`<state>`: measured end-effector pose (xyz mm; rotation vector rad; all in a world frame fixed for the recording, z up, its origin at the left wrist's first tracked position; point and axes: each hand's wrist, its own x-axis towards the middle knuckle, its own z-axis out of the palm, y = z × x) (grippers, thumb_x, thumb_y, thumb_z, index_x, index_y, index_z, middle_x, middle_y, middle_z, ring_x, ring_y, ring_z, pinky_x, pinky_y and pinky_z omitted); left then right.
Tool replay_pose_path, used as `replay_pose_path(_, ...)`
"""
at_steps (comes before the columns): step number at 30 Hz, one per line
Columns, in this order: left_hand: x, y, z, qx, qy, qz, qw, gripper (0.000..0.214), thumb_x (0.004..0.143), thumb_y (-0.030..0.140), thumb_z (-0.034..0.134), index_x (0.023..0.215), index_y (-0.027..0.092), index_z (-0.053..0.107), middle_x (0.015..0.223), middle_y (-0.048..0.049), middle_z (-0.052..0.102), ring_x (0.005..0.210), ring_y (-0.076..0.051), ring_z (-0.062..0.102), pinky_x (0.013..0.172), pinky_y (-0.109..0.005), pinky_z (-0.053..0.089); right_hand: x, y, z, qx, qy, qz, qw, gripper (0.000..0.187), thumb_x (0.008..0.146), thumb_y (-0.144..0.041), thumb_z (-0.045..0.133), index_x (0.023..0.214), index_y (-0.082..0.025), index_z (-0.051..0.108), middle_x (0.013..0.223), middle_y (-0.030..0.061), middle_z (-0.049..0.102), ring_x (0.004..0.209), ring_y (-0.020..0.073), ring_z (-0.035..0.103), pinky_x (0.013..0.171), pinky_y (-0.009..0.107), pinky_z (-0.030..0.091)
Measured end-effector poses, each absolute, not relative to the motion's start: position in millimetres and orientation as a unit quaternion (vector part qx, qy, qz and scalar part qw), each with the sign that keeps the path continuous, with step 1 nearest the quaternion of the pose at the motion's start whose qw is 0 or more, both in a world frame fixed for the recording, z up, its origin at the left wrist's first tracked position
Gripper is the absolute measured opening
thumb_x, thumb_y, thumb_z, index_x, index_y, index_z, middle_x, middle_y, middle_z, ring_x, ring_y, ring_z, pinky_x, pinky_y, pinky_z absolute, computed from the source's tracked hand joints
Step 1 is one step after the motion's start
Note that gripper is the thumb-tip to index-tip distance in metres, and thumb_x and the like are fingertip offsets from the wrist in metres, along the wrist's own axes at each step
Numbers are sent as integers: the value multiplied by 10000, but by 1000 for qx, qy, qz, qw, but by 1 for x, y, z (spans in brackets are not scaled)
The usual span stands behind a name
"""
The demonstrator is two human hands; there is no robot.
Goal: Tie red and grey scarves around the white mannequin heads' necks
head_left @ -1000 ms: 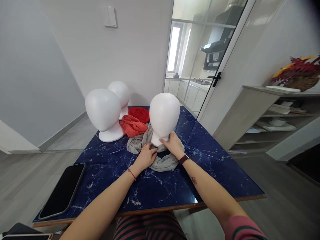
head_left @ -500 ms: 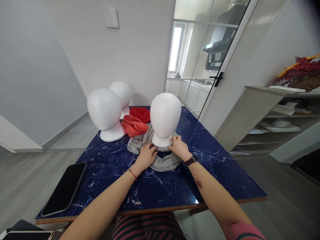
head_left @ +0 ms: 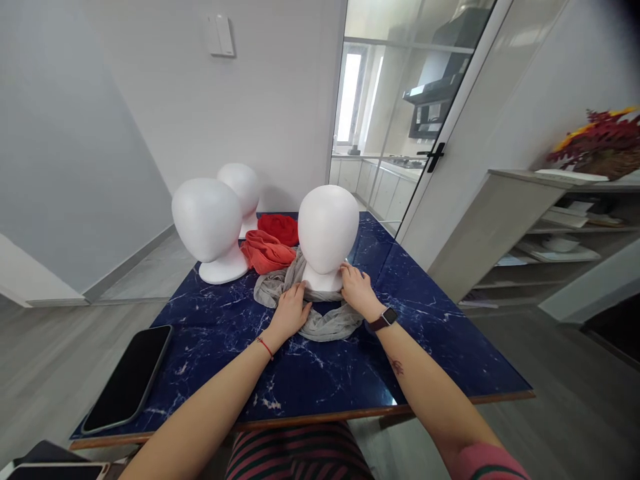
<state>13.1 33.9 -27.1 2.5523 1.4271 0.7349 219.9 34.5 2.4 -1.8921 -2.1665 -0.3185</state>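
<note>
A smooth white mannequin head (head_left: pixel 329 227) stands upright on the table, with a thin grey scarf (head_left: pixel 331 324) lying in loose folds around its base. My left hand (head_left: pixel 290 310) is at the left front of the base, its fingers closed on the scarf's cloth. At the right side of the neck, the bent fingers of my right hand (head_left: pixel 358 290) pinch the same scarf; their tips are partly hidden. Beside the head to the left lie a crumpled coral-red cloth (head_left: pixel 269 251) and a brighter red cloth (head_left: pixel 279 229).
Two more white mannequin heads, a nearer one (head_left: pixel 207 220) and a farther one (head_left: pixel 240 187), stand at the left back. A large phone (head_left: pixel 129 380) lies at the left front of the blue marbled table (head_left: pixel 430 347). Shelves (head_left: pixel 555 230) stand off to the right.
My right hand has risen slightly along the neck of the mannequin head. My left fingers have shifted a little at the base. The other things lie as before.
</note>
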Motion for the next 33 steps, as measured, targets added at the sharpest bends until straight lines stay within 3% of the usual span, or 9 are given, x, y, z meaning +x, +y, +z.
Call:
replay_pose_path(8, 8, 40, -29, 841, 448, 273, 131, 553, 802, 294, 520, 1312, 119, 394, 1296, -159, 470, 1211, -260, 445, 1010, -423, 367, 230, 49, -10, -623, -765, -16, 160, 745, 738, -162, 515, 1393, -71, 172, 1395, 200, 351, 1262, 254, 367, 990, 397, 347)
replay_pose_path(12, 6, 42, -27, 826, 438, 309, 175, 515, 807, 274, 505, 1282, 89, 433, 1285, -165, 514, 1194, -236, 482, 1026, -404, 376, 229, 49, -11, -624, -763, -12, 167, 757, 740, -212, 552, 1387, -51, 193, 1389, 201, 359, 1267, 260, 360, 990, 387, 354)
replay_pose_path(18, 5, 43, -27, 805, 428, 344, 226, 473, 800, 284, 516, 1249, 136, 490, 1280, -126, 547, 1165, -231, 526, 1015, -424, 403, 220, 48, -12, -641, -743, -40, 187, 814, 721, -313, 614, 1377, -37, 221, 1368, 206, 382, 1234, 277, 385, 971, 379, 365)
replay_pose_path(25, 5, 41, -24, 808, 406, 340, 257, 484, 799, 276, 517, 1266, 156, 474, 1400, -128, 413, 1196, -229, 501, 1033, -420, 385, 202, 45, -16, -667, -710, -99, 205, 798, 730, -348, 610, 1359, -9, 252, 1305, 238, 435, 1184, 291, 422, 955, 388, 346)
replay_pose_path(30, 14, 34, -26, 848, 387, 310, 185, 486, 805, 239, 511, 1278, 149, 440, 1422, -138, 365, 1304, -235, 358, 1076, -413, 314, 192, 45, -15, -657, -716, -131, 198, 755, 736, -263, 595, 1346, 30, 260, 1276, 249, 457, 1159, 294, 440, 937, 374, 353)
replay_pose_path(33, 18, 31, -24, 846, 417, 307, 124, 392, 848, 236, 459, 1232, 159, 463, 1326, -130, 454, 1227, -220, 438, 1013, -397, 368, 191, 46, -15, -660, -714, -137, 188, 759, 734, -233, 586, 1350, 42, 240, 1266, 258, 463, 1147, 291, 451, 909, 357, 371)
